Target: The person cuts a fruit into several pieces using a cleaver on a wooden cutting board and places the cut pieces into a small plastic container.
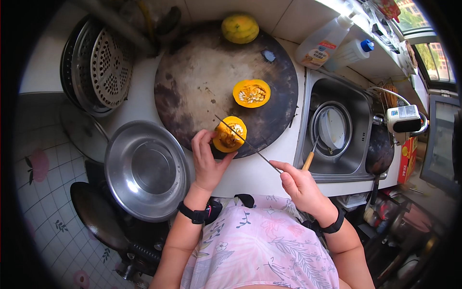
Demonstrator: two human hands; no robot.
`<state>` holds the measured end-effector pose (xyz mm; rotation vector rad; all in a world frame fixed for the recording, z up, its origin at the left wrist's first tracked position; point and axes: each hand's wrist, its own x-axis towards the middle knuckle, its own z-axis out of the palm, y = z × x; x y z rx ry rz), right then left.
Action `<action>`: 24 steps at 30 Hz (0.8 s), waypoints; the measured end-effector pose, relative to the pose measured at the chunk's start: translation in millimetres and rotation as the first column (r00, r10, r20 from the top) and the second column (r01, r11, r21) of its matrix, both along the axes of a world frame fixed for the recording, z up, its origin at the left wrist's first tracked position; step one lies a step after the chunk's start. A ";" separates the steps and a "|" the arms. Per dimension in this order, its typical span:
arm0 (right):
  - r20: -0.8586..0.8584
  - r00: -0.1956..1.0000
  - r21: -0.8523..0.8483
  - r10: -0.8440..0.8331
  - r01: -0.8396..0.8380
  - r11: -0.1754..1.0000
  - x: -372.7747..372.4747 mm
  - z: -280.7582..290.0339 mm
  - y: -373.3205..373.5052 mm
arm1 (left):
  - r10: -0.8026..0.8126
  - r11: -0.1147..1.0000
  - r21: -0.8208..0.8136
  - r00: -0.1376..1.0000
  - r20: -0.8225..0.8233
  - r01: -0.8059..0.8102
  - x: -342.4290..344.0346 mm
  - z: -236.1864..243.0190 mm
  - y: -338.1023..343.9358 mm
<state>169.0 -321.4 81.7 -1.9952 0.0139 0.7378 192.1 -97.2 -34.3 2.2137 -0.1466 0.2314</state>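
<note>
At the far left, a round perforated metal steamer tray leans inside a dark pot by the wall; I cannot tell what, if anything, lies under it. Below it sits a wide shiny steel basin on the counter, with nothing in it, and a dark pan shows at the lower left edge.

The left hand curls around the near half of a small orange pumpkin at the front edge of the big round dark wooden chopping board, thumb and fingers closed on its rind, cut face with seeds turned up. The thin blade of a long kitchen knife lies across that half, running from the board down to the right hand, whose fingers are wrapped shut on the handle. By the look of it, the work in hand is cutting this half; the blade calls for a steady push down while the left fingers stay clear of the edge.

Further back on the board rests the other pumpkin half, seeds showing, well apart from the first, and a whole yellow-green pumpkin sits at the board's far rim.

To the right, the steel sink holds a round metal bowl with a pale dish in it and a wooden-handled utensil leaning at its side. Two plastic bottles lie on the ledge behind.
</note>
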 end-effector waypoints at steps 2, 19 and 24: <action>-0.045 0.999 -0.017 -0.008 0.007 1.000 1.8 2.0 -0.1 | -0.005 1.000 0.013 1.000 0.006 0.005 -0.6 -0.2 0.2; -0.077 0.997 -0.026 0.028 -0.030 0.999 4.8 4.3 8.4 | 0.006 1.000 0.018 1.000 0.024 -0.007 -3.4 -6.0 4.6; -0.084 0.995 -0.060 0.049 -0.055 0.997 8.8 9.2 14.7 | 0.022 1.000 -0.006 1.000 0.010 -0.022 -4.6 -6.0 5.0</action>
